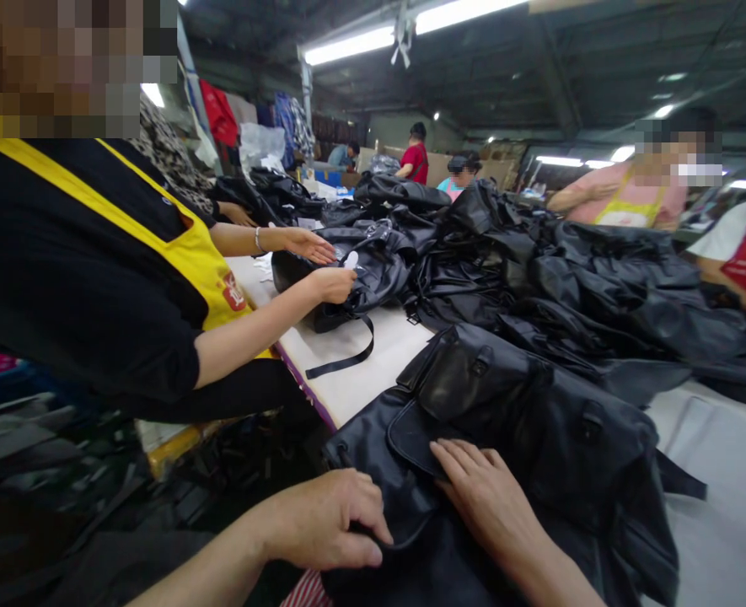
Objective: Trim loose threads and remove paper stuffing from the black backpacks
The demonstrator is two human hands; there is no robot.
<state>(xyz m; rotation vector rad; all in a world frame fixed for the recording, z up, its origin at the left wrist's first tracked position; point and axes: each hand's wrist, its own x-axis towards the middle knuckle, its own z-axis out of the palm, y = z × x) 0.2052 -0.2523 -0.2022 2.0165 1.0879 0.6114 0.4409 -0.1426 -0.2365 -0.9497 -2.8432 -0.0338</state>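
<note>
A black backpack (524, 421) lies flat on the white table (360, 379) in front of me, its front pocket flaps facing up. My left hand (328, 523) is curled at the bag's near left edge, fingers pinching the black fabric. My right hand (483, 497) lies flat on the bag's front pocket, fingers stretched out and together, pointing left.
A co-worker in a black top and yellow apron (189, 253) leans in from the left, hands (325, 265) on another black bag (353, 278) with a loose strap. A big heap of black bags (568, 278) covers the table beyond. More people stand at the far side.
</note>
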